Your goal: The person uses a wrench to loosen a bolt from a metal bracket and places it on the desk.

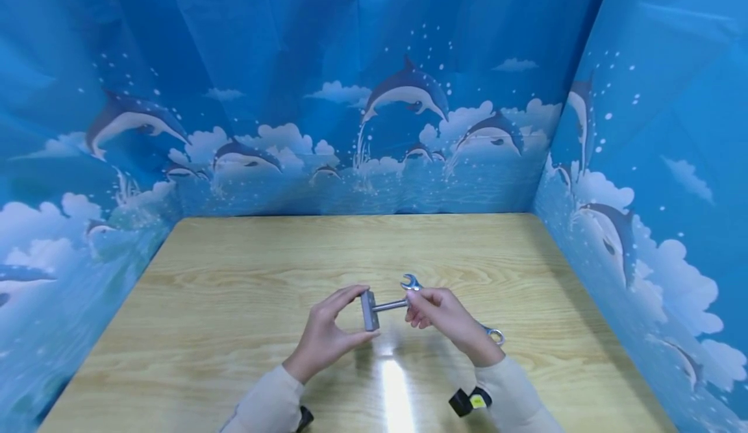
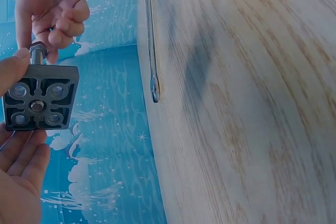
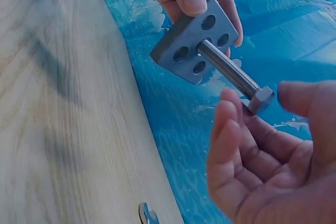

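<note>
My left hand grips a grey square metal plate by opposite edges, thumb on one side and fingers on the other. Several round holes surround its centre in the right wrist view. A long hex-head bolt stands in the middle hole, and its end shows on the plate's ribbed back in the left wrist view. At the bolt's head, my right hand has its thumb and fingertips around the hex. Both hands hold these parts above the table.
A combination wrench lies on the wooden table, its middle hidden behind my right hand in the head view. Blue dolphin-print sheeting hangs at the back and sides. Both wrists wear black camera straps.
</note>
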### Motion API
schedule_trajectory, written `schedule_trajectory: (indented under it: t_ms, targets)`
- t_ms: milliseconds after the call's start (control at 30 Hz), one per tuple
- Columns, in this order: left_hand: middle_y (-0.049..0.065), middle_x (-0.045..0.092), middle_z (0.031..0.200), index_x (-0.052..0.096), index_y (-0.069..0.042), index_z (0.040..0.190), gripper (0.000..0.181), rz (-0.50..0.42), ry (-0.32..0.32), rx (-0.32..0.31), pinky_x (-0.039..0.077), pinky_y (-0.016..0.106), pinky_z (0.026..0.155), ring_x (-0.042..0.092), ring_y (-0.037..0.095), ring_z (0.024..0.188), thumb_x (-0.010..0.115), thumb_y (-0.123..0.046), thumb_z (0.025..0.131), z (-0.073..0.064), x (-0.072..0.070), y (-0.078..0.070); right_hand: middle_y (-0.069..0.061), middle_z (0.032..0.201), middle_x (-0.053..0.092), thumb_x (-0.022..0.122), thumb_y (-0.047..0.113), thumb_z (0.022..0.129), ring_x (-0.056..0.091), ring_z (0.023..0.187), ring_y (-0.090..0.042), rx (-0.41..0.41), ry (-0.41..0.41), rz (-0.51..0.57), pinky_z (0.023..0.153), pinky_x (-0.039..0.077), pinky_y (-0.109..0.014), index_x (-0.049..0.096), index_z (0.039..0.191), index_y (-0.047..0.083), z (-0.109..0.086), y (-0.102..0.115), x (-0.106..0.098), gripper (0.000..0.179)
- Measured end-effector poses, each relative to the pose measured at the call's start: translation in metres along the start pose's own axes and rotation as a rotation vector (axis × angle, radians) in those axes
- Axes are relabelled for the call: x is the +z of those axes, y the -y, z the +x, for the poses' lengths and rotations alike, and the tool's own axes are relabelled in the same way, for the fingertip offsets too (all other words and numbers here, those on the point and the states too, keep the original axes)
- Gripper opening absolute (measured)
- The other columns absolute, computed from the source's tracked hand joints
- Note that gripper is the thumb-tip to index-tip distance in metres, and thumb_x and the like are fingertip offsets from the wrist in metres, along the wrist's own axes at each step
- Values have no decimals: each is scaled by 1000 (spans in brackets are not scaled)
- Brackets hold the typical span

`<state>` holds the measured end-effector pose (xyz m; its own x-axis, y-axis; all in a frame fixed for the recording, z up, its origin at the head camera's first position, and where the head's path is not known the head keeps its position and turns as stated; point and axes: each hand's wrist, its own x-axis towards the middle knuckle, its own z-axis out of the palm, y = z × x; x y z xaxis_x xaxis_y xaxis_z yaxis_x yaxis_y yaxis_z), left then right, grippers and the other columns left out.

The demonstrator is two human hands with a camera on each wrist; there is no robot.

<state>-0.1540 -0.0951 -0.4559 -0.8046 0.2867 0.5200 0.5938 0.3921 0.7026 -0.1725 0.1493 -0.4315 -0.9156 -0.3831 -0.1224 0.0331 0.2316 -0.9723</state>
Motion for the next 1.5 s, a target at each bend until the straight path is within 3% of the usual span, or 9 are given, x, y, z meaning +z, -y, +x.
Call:
schedule_trajectory:
  t_ms: [133,333,567,800,900,1000,1200,1300,1500]
  targets:
    - [4,61,128,58,-14,128,75,13,-3,22,50,33,100,59,15,115,91,-20,61,0,1,1,-4,73,63,54,35,98,57,62,-12,40,-18,29,58,56,-23,65,97,-9,1,-1,1,45]
    - [3,61,128,58,-17,129,77,2,3,6,50,35,100,59,16,116,91,-17,60,-2,1,2,-10,91,66,65,21,91,62,80,-18,-5,-42,-22,75,59,-32,64,109,-5,-1,-1,0,31]
    - [-3,60,130,57,-18,129,75,-16,-1,-7,50,33,101,59,14,116,90,-20,62,-1,1,2,-14,103,64,71,7,84,60,91,-21,-69,-80,-43,78,57,-23,65,110,2,-3,0,1,27]
    - [-2,60,129,58,-17,129,75,-14,-3,2,50,34,100,60,15,115,91,-20,61,-1,1,3,-16,112,62,63,21,93,61,97,-23,-65,-16,-35,84,56,-27,56,127,-1,-4,0,-1,41]
    - [-1,60,129,58,-16,129,75,-5,-4,2,50,33,100,60,15,115,91,-20,61,-1,0,3,-16,107,64,52,33,99,62,93,-23,-13,12,-15,82,57,-31,56,126,-2,-3,1,-2,44]
    - [0,61,129,58,-14,128,75,2,-7,-2,50,34,100,60,15,115,91,-21,60,-1,0,2,-14,97,66,45,38,101,62,84,-20,37,19,21,78,59,-34,60,115,-5,-2,2,-2,48]
    - [2,61,128,58,-16,128,76,7,-8,-4,50,34,101,59,16,115,91,-18,59,-1,-1,1,-5,76,64,51,35,99,59,66,-12,79,12,79,63,58,-25,64,94,-7,0,1,0,45]
    - [-1,61,129,58,-17,128,76,1,-2,-6,49,34,102,59,15,116,91,-17,59,-1,-2,0,-3,72,64,57,29,97,58,63,-10,53,24,71,60,57,-22,65,95,-9,0,1,-1,39]
    - [1,61,129,58,-18,128,75,-9,13,-28,49,34,102,58,15,116,91,-18,61,-1,-4,-1,-10,92,67,68,12,88,63,81,-15,-30,12,22,76,59,-29,61,115,-7,-2,2,-4,34]
